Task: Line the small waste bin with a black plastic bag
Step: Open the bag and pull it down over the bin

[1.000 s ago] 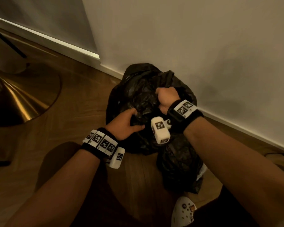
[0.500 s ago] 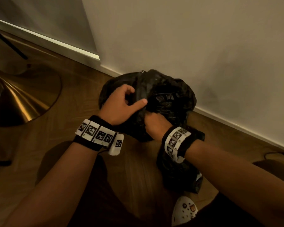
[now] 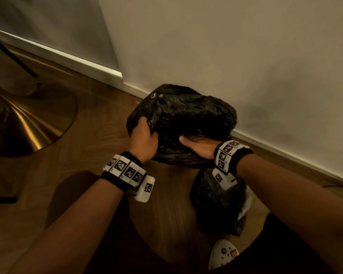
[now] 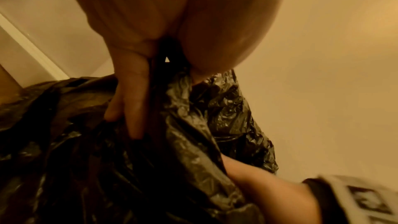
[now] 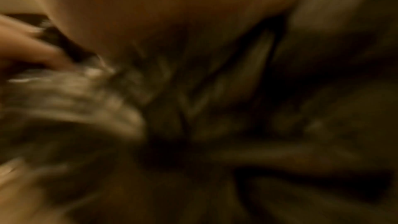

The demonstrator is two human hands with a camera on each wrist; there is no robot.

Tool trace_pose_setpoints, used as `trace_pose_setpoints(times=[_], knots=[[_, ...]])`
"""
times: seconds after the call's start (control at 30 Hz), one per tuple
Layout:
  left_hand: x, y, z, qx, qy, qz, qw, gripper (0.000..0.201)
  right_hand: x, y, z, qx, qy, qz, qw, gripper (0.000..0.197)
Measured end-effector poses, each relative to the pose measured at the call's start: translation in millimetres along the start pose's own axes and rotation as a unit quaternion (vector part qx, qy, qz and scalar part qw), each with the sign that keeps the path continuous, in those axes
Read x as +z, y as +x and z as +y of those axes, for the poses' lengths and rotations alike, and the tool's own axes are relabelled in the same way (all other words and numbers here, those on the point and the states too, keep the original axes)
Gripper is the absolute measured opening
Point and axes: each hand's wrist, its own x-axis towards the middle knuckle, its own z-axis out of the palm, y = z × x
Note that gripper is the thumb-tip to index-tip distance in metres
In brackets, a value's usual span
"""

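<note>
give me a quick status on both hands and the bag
Left hand grips black bag's left edge. Right hand at near edge, fingers hidden, grip unclear. Bin itself hidden under plastic. Second bag beside right wrist.

Wooden floor (image 3: 99, 155) under black bag (image 3: 186, 115)

No word, brand, number or sign can be read in any view. The only printed marks are black-and-white square code patterns on the white tags of the left wristband (image 3: 125, 171) and the right wristband (image 3: 227, 155), and on the small white blocks hanging from them; these are pixel patterns, not letters or digits. The white shoe (image 3: 223, 256) at the lower edge carries a few small coloured badges, too small and dim to make out. The left wrist view shows part of one tag pattern, smeared. The right wrist view is too blurred to read anything.
</note>
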Motion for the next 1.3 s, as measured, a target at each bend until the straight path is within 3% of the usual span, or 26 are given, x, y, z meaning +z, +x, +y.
trace_pose_setpoints(times=[0.2,0.4,0.53,0.63,0.7,0.8,0.83,0.97,1.03,1.13,1.23,1.3], knots=[[14.4,-17.1,4.4,0.016,-0.011,-0.021,1.000,0.037,6.6,4.3,-10.7,0.066,-0.004,0.002,0.998,0.087],[6.0,-12.6,-6.7,0.011,0.037,-0.016,0.999,0.025,-4.1,-10.8,-35.7,-0.053,-0.026,-0.001,0.998,0.058],[6.7,-16.6,-6.5,0.017,0.077,-0.030,0.996,0.019,-9.6,5.9,-51.9,-0.077,0.068,0.018,0.995,0.055],[8.5,-19.8,-3.1,0.038,0.084,-0.021,0.996,0.016,-5.1,29.8,-45.4,-0.003,0.146,0.018,0.989,0.053],[8.9,-20.7,-3.1,0.049,0.080,-0.019,0.995,0.014,2.6,39.2,-36.8,0.043,0.289,0.017,0.956,0.048],[9.2,-18.5,-8.8,0.041,0.059,-0.018,0.997,0.015,15.0,51.7,-21.4,0.101,0.546,0.004,0.831,0.061],[9.1,-16.9,-11.9,0.035,0.052,-0.017,0.998,0.016,16.5,54.1,-17.8,0.102,0.580,-0.011,0.808,0.063],[10.8,-14.1,-19.3,0.013,0.030,-0.020,0.999,0.022,19.1,62.7,-10.9,0.097,0.621,-0.021,0.777,0.066],[13.3,-16.0,-18.0,0.019,0.021,-0.029,0.999,0.024,15.1,60.0,-14.2,0.108,0.595,0.007,0.796,0.061],[14.0,-18.5,-17.3,0.047,0.003,-0.044,0.998,0.029,10.3,62.7,-11.9,0.133,0.484,0.074,0.861,0.052],[10.5,-18.1,-18.7,0.061,-0.003,-0.062,0.996,0.030,25.0,113.3,36.9,0.133,0.262,0.073,0.953,0.065],[8.1,-18.9,-18.4,0.064,-0.001,-0.068,0.996,0.030,36.1,150.6,73.9,0.135,0.121,0.061,0.981,0.064]])
